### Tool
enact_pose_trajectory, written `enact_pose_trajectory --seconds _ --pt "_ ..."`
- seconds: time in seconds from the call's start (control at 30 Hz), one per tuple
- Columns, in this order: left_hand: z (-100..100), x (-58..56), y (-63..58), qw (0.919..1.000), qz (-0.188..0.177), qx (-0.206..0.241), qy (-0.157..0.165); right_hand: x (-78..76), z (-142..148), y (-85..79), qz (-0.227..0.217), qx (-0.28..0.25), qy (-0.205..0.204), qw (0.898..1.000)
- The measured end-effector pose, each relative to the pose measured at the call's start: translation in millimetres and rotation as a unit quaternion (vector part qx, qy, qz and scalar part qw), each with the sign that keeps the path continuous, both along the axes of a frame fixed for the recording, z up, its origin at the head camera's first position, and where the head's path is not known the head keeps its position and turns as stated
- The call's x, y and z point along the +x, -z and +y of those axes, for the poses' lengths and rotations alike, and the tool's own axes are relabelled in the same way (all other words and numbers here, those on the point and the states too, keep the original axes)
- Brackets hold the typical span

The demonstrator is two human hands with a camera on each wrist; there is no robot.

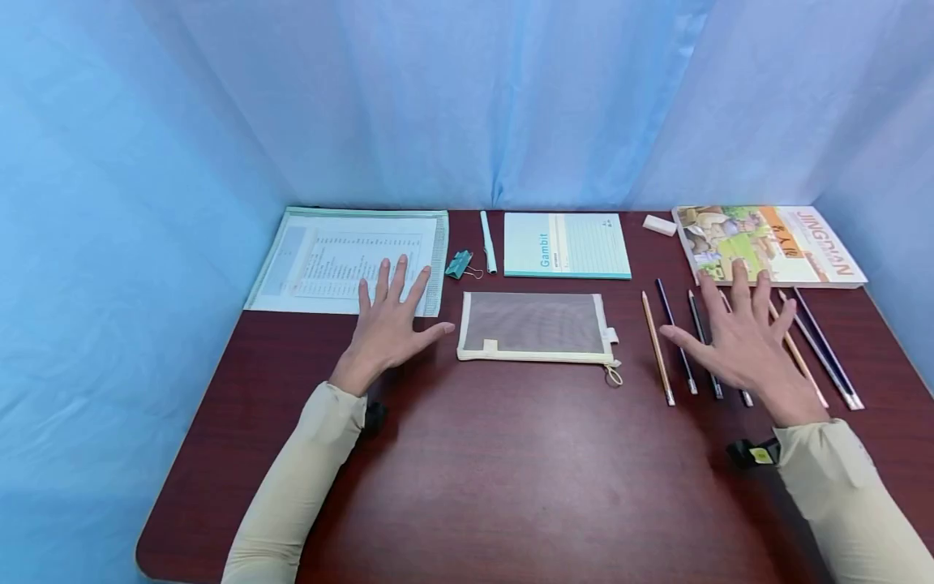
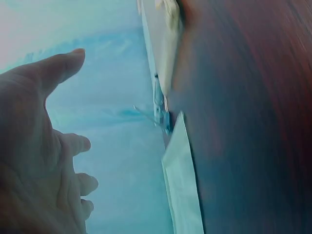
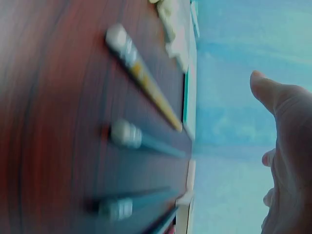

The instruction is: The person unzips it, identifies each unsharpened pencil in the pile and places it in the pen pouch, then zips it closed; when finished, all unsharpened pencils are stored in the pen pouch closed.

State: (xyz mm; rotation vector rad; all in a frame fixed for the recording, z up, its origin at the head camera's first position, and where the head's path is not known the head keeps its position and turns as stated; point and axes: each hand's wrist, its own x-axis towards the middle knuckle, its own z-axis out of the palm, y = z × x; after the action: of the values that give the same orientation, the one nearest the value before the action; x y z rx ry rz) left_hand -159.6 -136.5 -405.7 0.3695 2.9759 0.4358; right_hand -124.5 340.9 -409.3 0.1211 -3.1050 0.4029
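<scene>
Fingers spread, my left hand [image 1: 389, 328] hovers at the near right corner of a mesh document pouch [image 1: 350, 304] with a printed sheet inside. The left wrist view shows that hand holding nothing, above the table. My right hand [image 1: 744, 341] is spread over a row of several pencils [image 1: 659, 349], hiding parts of some; the right wrist view shows it raised over them, with nothing in it. Between the hands lies a flat mesh zipper pencil case [image 1: 540, 323] with a cream edge and a pull ring. A teal binder clip [image 1: 459, 264] rests beyond the left thumb.
Along the back lie a pale pen [image 1: 488, 243], a Gambit notebook [image 1: 565, 246], a white eraser [image 1: 660, 225] and a picture-covered book [image 1: 773, 243] at right. Blue curtains [image 1: 467, 97] enclose the dark wooden table [image 1: 525, 470] at the back and sides.
</scene>
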Motion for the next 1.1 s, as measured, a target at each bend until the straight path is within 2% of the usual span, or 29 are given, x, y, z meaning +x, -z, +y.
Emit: enact_pose_trajectory --seconds 0.2,0.43,0.6,0.77,0.97,1.1 --pt "17.8 5.0 1.0 0.9999 0.012 -0.005 0.01 0.6 -30.3 0.9 -0.002 -0.013 -0.021 1.0" --pt "37.1 9.6 4.8 0.9996 0.01 -0.008 0.023 -0.9 -62.7 10.1 -0.01 -0.011 -0.042 0.999" --pt "50.3 11.7 8.4 0.9993 0.004 -0.012 0.035 1.2 -80.4 16.1 -0.025 -0.006 -0.061 0.998" --pt "61.3 13.7 12.6 0.9989 -0.004 0.002 0.046 4.6 -96.8 20.2 -0.053 0.001 -0.069 0.996" --pt "70.1 16.3 18.5 0.9968 -0.039 -0.005 0.07 10.9 -113.0 27.1 -0.103 0.01 -0.061 0.993" --pt "72.4 15.8 24.1 0.9927 -0.075 0.012 0.094 13.7 -119.4 31.8 -0.122 0.015 -0.053 0.991"
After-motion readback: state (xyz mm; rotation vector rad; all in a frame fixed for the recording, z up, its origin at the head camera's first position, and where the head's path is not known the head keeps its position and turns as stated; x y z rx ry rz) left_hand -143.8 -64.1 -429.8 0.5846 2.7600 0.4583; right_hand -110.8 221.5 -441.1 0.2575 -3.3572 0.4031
